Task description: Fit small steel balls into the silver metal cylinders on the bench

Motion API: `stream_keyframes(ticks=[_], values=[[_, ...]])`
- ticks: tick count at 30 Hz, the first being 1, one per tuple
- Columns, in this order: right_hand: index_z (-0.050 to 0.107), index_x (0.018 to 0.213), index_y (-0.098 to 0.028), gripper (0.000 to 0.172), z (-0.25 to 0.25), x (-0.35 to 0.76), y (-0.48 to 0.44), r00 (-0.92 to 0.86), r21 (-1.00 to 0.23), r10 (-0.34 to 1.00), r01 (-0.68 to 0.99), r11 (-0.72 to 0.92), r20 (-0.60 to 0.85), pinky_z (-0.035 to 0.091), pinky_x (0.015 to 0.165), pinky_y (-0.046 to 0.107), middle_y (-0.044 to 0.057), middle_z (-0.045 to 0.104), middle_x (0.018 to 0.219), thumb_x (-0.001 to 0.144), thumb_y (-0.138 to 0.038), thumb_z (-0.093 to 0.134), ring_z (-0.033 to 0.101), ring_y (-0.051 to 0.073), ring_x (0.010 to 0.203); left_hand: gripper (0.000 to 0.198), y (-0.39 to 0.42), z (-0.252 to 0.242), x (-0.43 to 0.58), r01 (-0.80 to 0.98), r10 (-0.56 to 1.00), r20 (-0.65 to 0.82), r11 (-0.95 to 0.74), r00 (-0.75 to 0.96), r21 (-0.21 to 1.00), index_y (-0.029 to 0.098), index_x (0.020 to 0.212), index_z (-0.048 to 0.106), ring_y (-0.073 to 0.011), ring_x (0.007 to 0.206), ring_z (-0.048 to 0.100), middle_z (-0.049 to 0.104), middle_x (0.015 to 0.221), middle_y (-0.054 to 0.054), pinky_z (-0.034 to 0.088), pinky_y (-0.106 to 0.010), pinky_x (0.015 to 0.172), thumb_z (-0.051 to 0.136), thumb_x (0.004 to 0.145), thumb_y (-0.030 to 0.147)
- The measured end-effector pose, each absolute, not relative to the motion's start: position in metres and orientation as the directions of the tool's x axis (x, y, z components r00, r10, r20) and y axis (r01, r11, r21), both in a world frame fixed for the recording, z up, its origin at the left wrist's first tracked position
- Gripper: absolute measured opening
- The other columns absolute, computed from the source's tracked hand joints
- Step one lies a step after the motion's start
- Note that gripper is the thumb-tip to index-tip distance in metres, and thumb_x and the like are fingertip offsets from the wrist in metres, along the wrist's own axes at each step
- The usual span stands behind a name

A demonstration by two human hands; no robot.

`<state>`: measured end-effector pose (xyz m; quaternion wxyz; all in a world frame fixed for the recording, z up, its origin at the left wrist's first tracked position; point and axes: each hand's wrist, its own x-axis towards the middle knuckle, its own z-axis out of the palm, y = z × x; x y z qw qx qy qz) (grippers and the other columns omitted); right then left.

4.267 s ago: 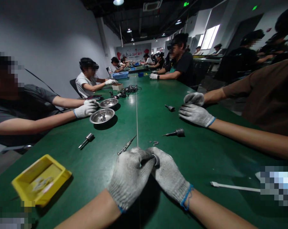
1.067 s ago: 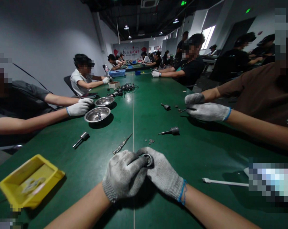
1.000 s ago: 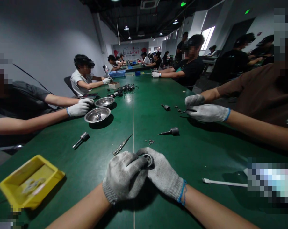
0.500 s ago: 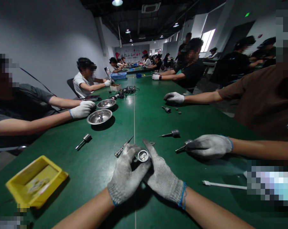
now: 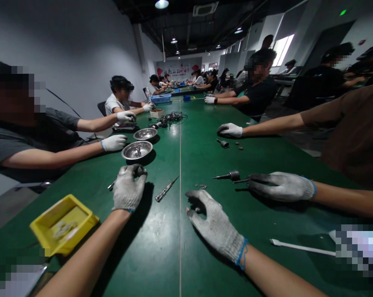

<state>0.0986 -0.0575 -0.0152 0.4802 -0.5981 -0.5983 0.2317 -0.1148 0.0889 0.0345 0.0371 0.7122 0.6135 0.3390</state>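
Observation:
My left hand (image 5: 128,189), in a grey-white knit glove, is closed around a round metal housing (image 5: 142,169), most of which the fingers hide. It hovers over the left part of the table, in front of a metal shaft tool (image 5: 111,186) that shows only in part behind the glove. My right hand (image 5: 216,220), gloved alike, is low over the table right of the seam. Its fingers are curved, with a gap between thumb and fingertips. Several small metal rings (image 5: 202,187) lie just beyond it. A slim pointed screwdriver-like tool (image 5: 166,189) rests between my hands.
A yellow bin (image 5: 64,225) with pale pieces stands at left. Two steel bowls (image 5: 137,151) sit beyond my left hand. At right, a co-worker's gloved hand (image 5: 279,186) grips a shaft tool beside another shaft tool (image 5: 228,175). A white strip (image 5: 300,246) lies nearer.
My hands have parted. The left has moved left and away from me with the round housing; the right stays nearly in place, fingers now curved. The co-worker at left has lifted one hand.

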Motion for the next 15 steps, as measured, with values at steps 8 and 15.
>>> stream_keyframes(ticks=[8,15], values=[[0.070,0.109,-0.022,0.024,-0.016,0.100,-0.056,0.166,-0.852,0.943,0.494,0.174,0.288,0.057,0.080,0.037,0.006,0.072,0.100,0.089,-0.024,0.059,0.070,0.022,0.088,0.042,0.102,0.019,-0.133,0.970,0.958,0.286,-0.038,-0.033,0.239,0.019,0.128,0.070,-0.0327,0.109,0.069,0.068,0.124,-0.017,0.057,-0.040,0.091,0.050,0.097,0.039],[0.072,0.105,-0.021,0.022,-0.017,0.100,-0.055,0.171,-0.854,0.941,0.490,0.176,0.292,0.058,0.081,0.036,0.007,0.074,0.101,0.087,-0.021,0.059,0.072,0.022,0.092,0.048,0.104,0.021,-0.134,0.986,0.962,0.268,-0.004,-0.042,0.169,0.015,0.134,0.069,-0.0390,0.116,0.064,0.067,0.127,-0.021,0.053,-0.047,0.098,0.047,0.097,0.036]])
